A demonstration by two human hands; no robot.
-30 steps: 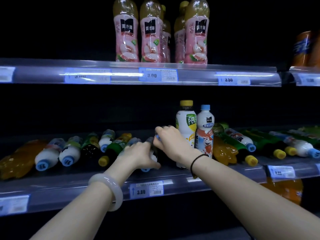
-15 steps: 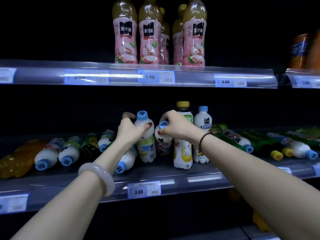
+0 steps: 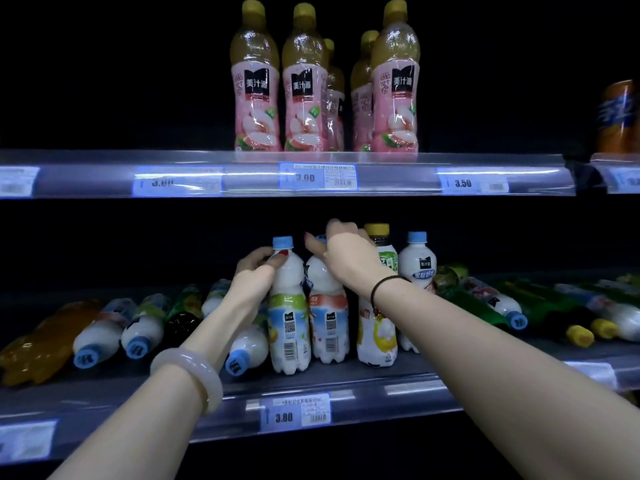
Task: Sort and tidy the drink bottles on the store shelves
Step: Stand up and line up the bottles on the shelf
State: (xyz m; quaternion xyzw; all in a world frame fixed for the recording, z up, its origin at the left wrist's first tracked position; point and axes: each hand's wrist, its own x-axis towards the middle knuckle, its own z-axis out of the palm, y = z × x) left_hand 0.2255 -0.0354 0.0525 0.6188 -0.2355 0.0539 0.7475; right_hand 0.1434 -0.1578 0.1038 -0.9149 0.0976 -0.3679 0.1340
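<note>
On the lower shelf [image 3: 346, 393] my left hand [image 3: 254, 282] grips the neck of an upright white milk-drink bottle with a blue cap and green-blue label [image 3: 289, 320]. Beside it on the right my right hand [image 3: 349, 258] covers the cap of a second upright white bottle with an orange label [image 3: 329, 323]. A yellow-capped bottle [image 3: 377, 327] and a blue-capped white bottle [image 3: 417, 261] stand upright just right of them. Several bottles lie on their sides to the left [image 3: 100, 334] and to the right [image 3: 495, 303].
The upper shelf [image 3: 104, 161] carries several upright pink-labelled juice bottles [image 3: 256, 98]. An orange soda bottle [image 3: 620, 119] stands at the far right. Price tags line both shelf rails. A lying orange drink bottle [image 3: 41, 341] is at the lower shelf's left end.
Both hands have lifted two lying white bottles from the shelf, turned them upright and set them standing side by side left of the yellow-capped bottle.
</note>
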